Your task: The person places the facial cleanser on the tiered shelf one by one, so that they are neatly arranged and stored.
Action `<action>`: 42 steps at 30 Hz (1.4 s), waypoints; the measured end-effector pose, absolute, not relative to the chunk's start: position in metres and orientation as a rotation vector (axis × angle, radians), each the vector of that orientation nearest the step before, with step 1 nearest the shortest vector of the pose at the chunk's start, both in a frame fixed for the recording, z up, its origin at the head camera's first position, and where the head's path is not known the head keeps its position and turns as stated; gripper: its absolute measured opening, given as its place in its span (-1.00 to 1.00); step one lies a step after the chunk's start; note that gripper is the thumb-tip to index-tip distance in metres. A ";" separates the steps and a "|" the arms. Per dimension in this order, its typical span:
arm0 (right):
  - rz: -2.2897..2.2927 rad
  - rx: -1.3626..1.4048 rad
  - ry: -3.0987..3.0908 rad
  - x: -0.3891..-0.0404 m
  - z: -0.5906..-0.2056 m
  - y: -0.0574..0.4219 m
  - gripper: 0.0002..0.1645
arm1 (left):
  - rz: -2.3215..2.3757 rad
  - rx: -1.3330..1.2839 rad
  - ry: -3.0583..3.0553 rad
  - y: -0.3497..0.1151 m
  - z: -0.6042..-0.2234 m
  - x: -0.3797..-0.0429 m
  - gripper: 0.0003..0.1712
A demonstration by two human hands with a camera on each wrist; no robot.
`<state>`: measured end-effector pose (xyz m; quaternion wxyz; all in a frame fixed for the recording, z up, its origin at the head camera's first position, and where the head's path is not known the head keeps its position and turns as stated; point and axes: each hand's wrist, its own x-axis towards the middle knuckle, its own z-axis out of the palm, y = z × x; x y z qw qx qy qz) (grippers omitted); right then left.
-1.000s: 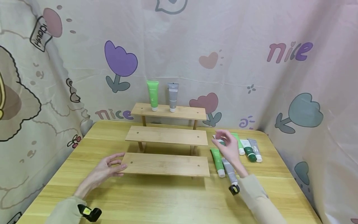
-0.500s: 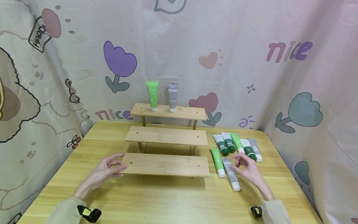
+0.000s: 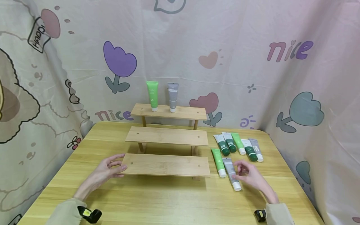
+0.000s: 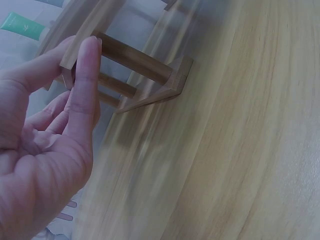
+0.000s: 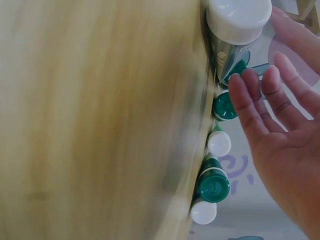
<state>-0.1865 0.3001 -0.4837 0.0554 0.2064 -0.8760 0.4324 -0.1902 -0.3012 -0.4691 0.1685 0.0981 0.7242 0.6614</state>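
My left hand point(image 3: 102, 173) holds the left end of the lowest step of a three-tier wooden display stand point(image 3: 167, 165); in the left wrist view the board's edge lies between thumb and fingers. To the right, my right hand point(image 3: 253, 179) is at a grey squeeze tube point(image 3: 229, 168) lying on the table, thumb overlapping it and fingers loosely bent beside it. In the right wrist view the tube's white cap point(image 5: 239, 20) looms near the fingertips. A green tube point(image 3: 217, 158) lies just left of the grey one. On the top step stand another green tube point(image 3: 153, 95) and grey tube point(image 3: 172, 96).
Behind my right hand lies a row of several tubes, among them a white-and-green tube point(image 3: 221, 144), a green tube point(image 3: 237, 142) and a grey tube point(image 3: 255, 148). A patterned cloth point(image 3: 236, 37) hangs behind and around the wooden table point(image 3: 157, 203).
My right hand has come back from the rear row of tubes, moving right and toward me, then lowered to the grey tube. My left hand stays on the stand.
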 end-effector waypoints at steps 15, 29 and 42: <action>1.339 0.600 -2.762 -0.185 -0.482 0.303 -0.49 | 1.868 0.271 2.078 -0.300 -0.467 -0.189 -0.07; 1.234 0.480 -2.846 -0.183 -0.480 0.319 -0.50 | 1.911 0.323 2.034 -0.300 -0.467 -0.188 -0.11; 1.159 0.409 -2.838 -0.183 -0.482 0.336 -0.55 | 1.940 0.320 2.006 -0.300 -0.468 -0.188 -0.11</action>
